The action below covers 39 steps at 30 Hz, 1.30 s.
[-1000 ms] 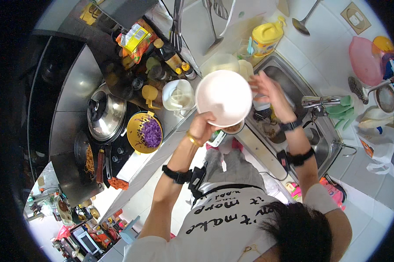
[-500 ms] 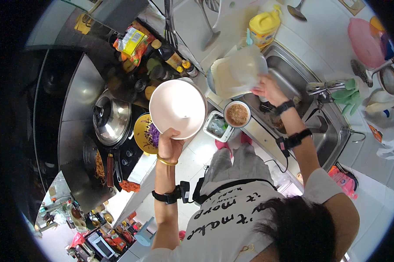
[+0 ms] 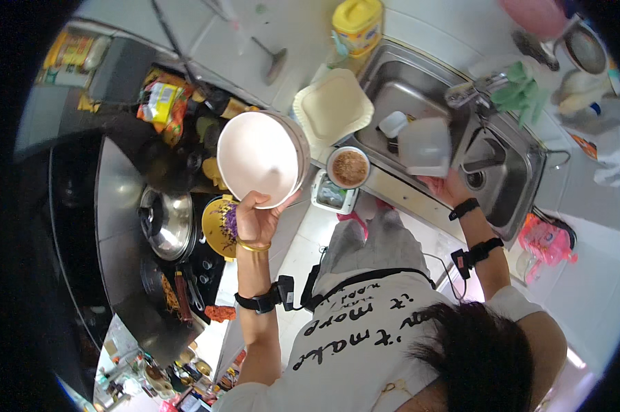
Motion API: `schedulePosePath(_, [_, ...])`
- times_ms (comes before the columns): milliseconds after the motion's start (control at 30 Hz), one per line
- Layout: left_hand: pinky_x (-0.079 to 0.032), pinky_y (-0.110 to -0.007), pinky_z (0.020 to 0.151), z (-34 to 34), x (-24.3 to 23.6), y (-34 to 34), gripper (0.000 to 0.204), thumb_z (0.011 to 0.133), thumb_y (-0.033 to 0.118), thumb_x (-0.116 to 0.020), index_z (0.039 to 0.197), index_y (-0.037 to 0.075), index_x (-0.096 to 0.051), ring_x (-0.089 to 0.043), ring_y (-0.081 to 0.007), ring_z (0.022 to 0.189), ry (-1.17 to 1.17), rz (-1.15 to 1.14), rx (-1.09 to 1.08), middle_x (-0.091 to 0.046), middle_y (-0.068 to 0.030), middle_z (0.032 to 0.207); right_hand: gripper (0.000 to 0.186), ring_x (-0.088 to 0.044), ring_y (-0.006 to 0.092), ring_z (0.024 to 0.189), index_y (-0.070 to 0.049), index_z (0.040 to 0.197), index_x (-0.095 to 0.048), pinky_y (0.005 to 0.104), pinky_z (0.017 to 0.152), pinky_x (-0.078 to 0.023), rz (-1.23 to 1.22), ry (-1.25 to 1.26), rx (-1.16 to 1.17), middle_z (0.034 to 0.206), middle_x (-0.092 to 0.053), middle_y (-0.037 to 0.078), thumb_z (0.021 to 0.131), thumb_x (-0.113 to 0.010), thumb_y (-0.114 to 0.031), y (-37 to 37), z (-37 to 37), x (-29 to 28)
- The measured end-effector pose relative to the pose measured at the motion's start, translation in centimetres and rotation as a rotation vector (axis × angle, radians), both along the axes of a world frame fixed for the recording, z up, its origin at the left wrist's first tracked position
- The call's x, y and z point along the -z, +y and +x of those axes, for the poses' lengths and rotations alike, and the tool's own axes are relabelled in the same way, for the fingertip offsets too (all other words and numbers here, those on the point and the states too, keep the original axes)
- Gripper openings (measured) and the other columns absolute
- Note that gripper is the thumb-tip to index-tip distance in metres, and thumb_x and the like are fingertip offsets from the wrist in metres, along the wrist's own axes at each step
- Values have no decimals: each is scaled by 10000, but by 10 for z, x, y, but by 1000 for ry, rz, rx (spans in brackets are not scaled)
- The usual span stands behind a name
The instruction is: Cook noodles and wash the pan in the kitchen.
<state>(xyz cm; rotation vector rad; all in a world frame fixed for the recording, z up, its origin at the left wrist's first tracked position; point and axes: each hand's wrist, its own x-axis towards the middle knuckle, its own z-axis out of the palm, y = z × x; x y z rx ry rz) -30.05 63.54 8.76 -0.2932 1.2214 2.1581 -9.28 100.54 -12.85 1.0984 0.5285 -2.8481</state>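
My left hand (image 3: 258,221) grips the rim of a pale pinkish-white bowl (image 3: 256,161), fingers underneath and thumb at the near edge. The bowl is tilted, its bare inside facing up. Over the sink (image 3: 399,69), my right hand (image 3: 455,191) holds a translucent plastic container (image 3: 425,145) by its near side; the container is a little blurred. A small white tub (image 3: 393,124) lies in the basin beside it. Between my hands, a cream scalloped dish (image 3: 333,108) rests on the counter, with a bowl of brown mush (image 3: 349,169) nearer to me.
On the left, a lidded steel pan (image 3: 167,223) and a yellow bowl (image 3: 218,230) with shredded purple vegetable stand by the stove. A yellow tub (image 3: 357,27) sits behind the sink. Green gloves (image 3: 519,89) hang by the faucet. A white bin (image 3: 334,194) stands below the brown-filled bowl.
My right hand has carried the translucent container rightward and nearer, from above the cream dish to over the sink. My left hand still holds the bowl. The whole view has shifted.
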Motion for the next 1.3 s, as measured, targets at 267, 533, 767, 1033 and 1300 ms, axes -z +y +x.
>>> schedulePosePath(267, [-488, -588, 929, 8, 5, 6, 646, 736, -18, -454, 1363, -56, -299, -506, -408, 1177, -3, 31, 30, -459, -216, 1312, 509, -676, 263, 792, -54, 1396, -255, 356, 689, -595, 1004, -264, -41, 1119, -573, 203, 946, -452, -185, 34, 36, -42])
schedulePosePath(533, [-501, -573, 926, 10, 4, 14, 631, 735, -28, -466, 1351, -32, -329, -533, -396, 1148, -16, -7, 39, -482, -205, 1289, 375, -656, 341, 833, -72, 1268, -319, 431, 712, -574, 724, -449, 441, 1084, -540, 217, 921, -416, -177, 131, 97, 23])
schedulePosePath(767, [-512, -561, 919, 8, 8, 4, 616, 740, -17, -472, 1344, -34, -347, -529, -394, 1153, -27, -21, 33, -481, -203, 1296, 461, -598, 355, 963, -130, 1335, -291, 467, 737, -547, 447, -664, 451, 1217, -452, 248, 940, -450, -306, 185, 127, 103])
schedulePosePath(1033, [-531, -525, 904, 9, 5, -6, 631, 744, 18, -455, 1350, -59, -299, -535, -404, 1144, -11, -44, 18, -470, -221, 1299, 371, -561, 181, 803, -21, 1100, -561, 295, 682, -467, 1567, -994, 184, 930, -584, 74, 895, -607, -328, 126, 76, 75])
schedulePosePath(1300, [-526, -522, 920, 20, 6, -29, 665, 731, 19, -431, 1361, -79, -241, -533, -404, 1144, -39, -58, -87, -452, -252, 1294, 597, -537, 229, 1124, -38, 1259, -510, 385, 897, -488, 776, -168, -514, 1210, -554, 103, 817, -685, -399, -42, -223, -41])
